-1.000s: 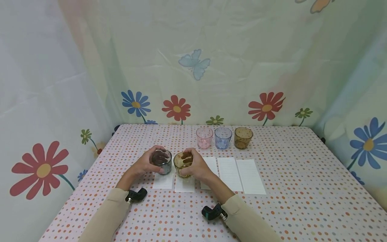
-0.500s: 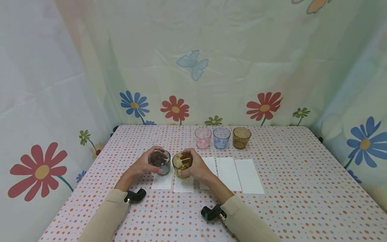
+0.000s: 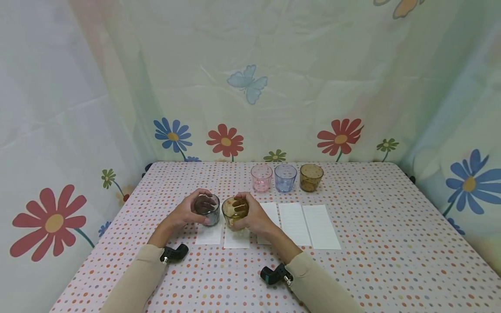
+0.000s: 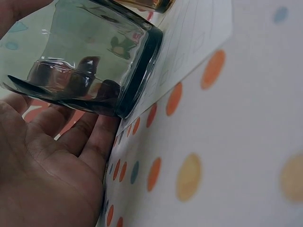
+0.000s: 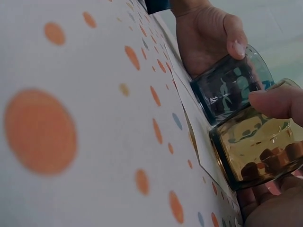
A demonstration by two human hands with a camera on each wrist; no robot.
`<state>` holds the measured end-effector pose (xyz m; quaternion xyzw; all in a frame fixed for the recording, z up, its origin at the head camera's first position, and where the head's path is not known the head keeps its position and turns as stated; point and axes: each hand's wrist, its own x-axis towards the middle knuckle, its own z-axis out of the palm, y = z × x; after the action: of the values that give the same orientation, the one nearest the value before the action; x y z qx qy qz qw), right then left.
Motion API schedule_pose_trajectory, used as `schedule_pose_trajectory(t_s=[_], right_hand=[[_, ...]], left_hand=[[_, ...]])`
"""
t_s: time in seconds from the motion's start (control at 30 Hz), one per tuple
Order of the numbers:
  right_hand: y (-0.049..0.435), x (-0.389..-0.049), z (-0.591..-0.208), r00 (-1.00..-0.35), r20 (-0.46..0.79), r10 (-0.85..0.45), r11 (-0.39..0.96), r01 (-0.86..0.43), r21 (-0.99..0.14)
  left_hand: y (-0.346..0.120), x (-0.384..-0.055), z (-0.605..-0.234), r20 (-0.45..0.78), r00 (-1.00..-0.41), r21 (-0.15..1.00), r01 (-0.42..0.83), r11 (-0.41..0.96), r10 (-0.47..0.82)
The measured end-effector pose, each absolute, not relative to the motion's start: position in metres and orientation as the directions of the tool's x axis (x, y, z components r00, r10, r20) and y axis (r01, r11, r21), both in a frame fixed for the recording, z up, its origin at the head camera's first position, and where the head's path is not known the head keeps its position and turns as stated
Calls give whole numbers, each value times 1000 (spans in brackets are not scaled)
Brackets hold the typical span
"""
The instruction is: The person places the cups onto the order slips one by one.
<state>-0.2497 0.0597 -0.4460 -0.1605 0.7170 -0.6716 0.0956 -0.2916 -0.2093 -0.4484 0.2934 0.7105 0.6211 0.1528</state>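
My left hand (image 3: 188, 211) grips a smoky grey glass tumbler (image 3: 212, 216), its thumb on the near side and its fingers round the far side. Just to the right, an amber glass tumbler (image 3: 231, 219) is held the same way by my right hand (image 3: 256, 217). Both glasses are upright, side by side, on the two leftmost white paper slips. In the left wrist view, the grey glass's thick base (image 4: 141, 71) meets the paper (image 4: 199, 40). The right wrist view shows the amber glass (image 5: 251, 137) close beside the grey one (image 5: 227, 90).
Behind the slips stand a pink glass (image 3: 261, 179), a blue glass (image 3: 285, 179) and a brown glass (image 3: 311, 178) in a row. More lined paper slips (image 3: 322, 227) lie to the right of my right hand. A dotted cloth (image 3: 391, 243) covers the table; a flowered curtain (image 3: 297, 87) hangs behind it.
The whole scene has slid slightly left in the head view. Both hands keep their hold on the grey and amber glasses, which stay in place on the slips.
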Motion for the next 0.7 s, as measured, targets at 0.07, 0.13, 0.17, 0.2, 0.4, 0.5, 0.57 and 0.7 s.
schedule_pose_trajectory(t_s=[0.07,0.13,0.17,0.2,0.4,0.5,0.57,0.7], right_hand=[[60,-249,-446,-929,82,-361,53,-108,-993],[60,-249,-446,-929,85,-360,58,-113,-992],[60,-249,-446,-929,86,-359,59,-114,-992],[60,-249,-446,-930,86,-356,59,-114,-992],[60,-249,-447,-933,88,-349,47,-112,-993],[59,-250,-447,-934,84,-346,43,-106,-993],[59,-251,-448,-935,81,-344,56,-107,-993],[60,-252,-448,-937,70,-344,85,-105,-991]], left_hand=[[-210,-292,-449,148,-781,971,230,59,606],[-211,-292,-450,149,-781,972,229,56,607],[-211,-293,-450,149,-780,972,229,55,607],[-211,-293,-451,150,-779,972,230,54,609],[-210,-293,-450,147,-776,973,225,52,613],[-210,-292,-450,148,-776,974,221,44,613],[-210,-292,-449,152,-775,975,221,37,614],[-210,-291,-449,150,-774,975,220,39,615]])
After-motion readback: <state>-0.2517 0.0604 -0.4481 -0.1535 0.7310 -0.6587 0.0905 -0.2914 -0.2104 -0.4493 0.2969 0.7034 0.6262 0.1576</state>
